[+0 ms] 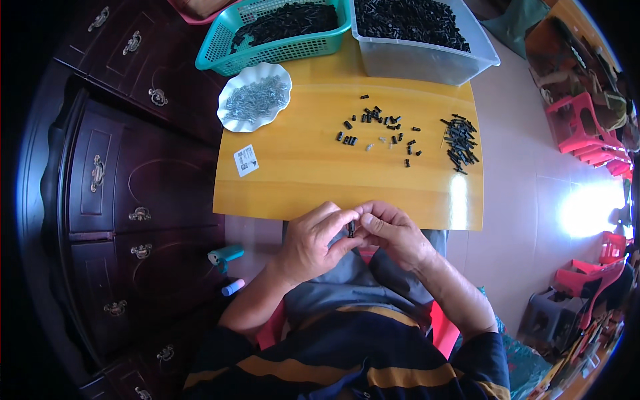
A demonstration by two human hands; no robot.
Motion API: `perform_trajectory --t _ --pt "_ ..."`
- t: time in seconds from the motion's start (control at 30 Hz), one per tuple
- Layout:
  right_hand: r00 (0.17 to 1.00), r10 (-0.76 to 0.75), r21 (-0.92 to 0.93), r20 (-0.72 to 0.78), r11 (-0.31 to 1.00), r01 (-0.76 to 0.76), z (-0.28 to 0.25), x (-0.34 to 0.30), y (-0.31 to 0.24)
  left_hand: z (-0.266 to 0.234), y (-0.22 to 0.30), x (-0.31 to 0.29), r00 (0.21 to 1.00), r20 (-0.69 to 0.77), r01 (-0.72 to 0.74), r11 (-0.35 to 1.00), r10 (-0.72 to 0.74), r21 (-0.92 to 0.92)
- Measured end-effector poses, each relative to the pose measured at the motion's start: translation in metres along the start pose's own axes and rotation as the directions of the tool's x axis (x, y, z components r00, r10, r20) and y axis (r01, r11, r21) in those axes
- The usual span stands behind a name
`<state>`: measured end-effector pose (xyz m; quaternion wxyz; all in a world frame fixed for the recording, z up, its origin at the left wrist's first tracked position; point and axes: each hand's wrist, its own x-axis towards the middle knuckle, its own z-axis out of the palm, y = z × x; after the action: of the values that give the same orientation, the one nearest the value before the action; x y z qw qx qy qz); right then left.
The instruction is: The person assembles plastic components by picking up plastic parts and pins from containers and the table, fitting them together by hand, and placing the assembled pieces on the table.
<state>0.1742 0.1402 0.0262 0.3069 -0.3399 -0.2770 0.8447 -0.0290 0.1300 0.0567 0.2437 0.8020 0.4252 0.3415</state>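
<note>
Just off the near edge of the table, my left hand [319,238] pinches a small black cylindrical part [351,229] between thumb and fingers, holding it upright. My right hand [393,235] meets it there, thumb and forefinger pressed together close to the part's top. Whatever those right fingertips hold is hidden or too small to make out. Beyond the hands, several short black parts [373,115] lie scattered on the table, with a few tiny clear pieces [369,147] among them. A pile of longer thin black pieces [460,143] rests by the right edge.
On the yellow table [300,180] are a white scalloped dish [230,120] of small clear pieces and a white printed card [246,161]. A green basket [280,53] and a translucent bin [427,63], both holding black parts, stand at the far side. Dark cabinets [167,180] line the left.
</note>
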Motion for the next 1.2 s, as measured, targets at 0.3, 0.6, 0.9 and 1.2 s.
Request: perform_trajectory --t 0.3,0.6,0.9,1.2 --pt "0.996 0.035 -0.001 0.079 0.999 -0.035 0.004 0.005 0.002 -0.002 0.006 0.005 0.999 0.015 0.051 0.998 -0.050 -0.042" --pt "0.990 0.006 0.095 0.138 0.995 -0.019 -0.007 0.005 0.012 -0.002 0.000 0.008 0.992 0.085 -0.097 0.991 0.089 0.095" --pt "0.994 0.073 0.127 0.085 0.988 -0.083 -0.006 0.005 0.013 0.003 -0.008 0.008 0.992 0.062 -0.120 0.986 0.113 0.113" --pt "0.993 0.076 0.196 0.094 0.976 -0.093 -0.006 0.009 0.016 0.007 -0.016 0.007 0.991 0.031 -0.134 0.985 0.132 0.110"
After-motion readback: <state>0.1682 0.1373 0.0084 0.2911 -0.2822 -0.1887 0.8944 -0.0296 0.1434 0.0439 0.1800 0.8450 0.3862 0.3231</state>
